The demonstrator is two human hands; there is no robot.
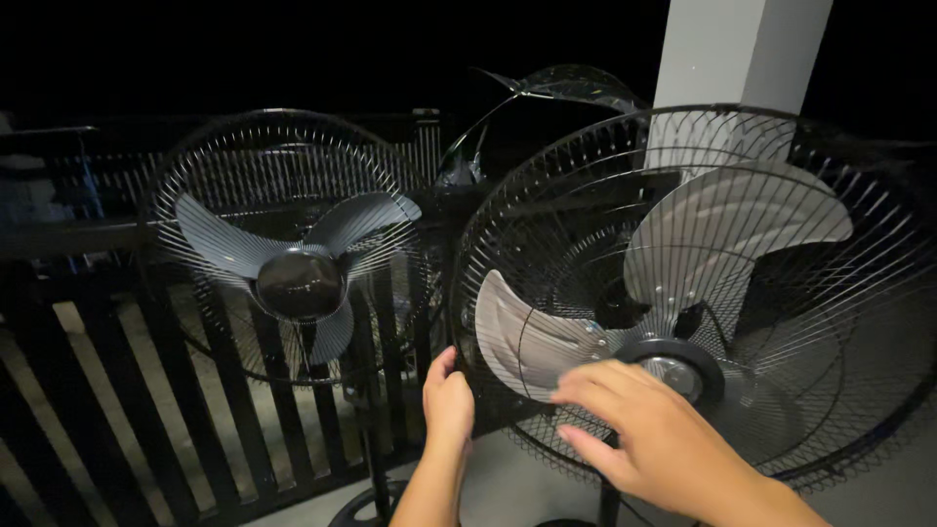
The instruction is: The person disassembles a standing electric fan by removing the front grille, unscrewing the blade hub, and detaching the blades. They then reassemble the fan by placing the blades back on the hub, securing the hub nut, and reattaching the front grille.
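Two black standing fans face me. The nearer, larger fan (703, 293) fills the right half, its wire grille in front of pale translucent blades and a round centre cap (672, 369). My left hand (447, 405) grips the left rim of this grille. My right hand (654, 439) lies on the front grille just below and left of the centre cap, fingers spread and slightly blurred. The second fan (293, 244) stands further back at the left, untouched.
A dark slatted railing (117, 371) runs behind the left fan. A white pillar (737, 59) rises at the upper right. The fans' round bases (366, 507) rest on a pale floor. A clear curved cover (566, 88) shows behind the fans.
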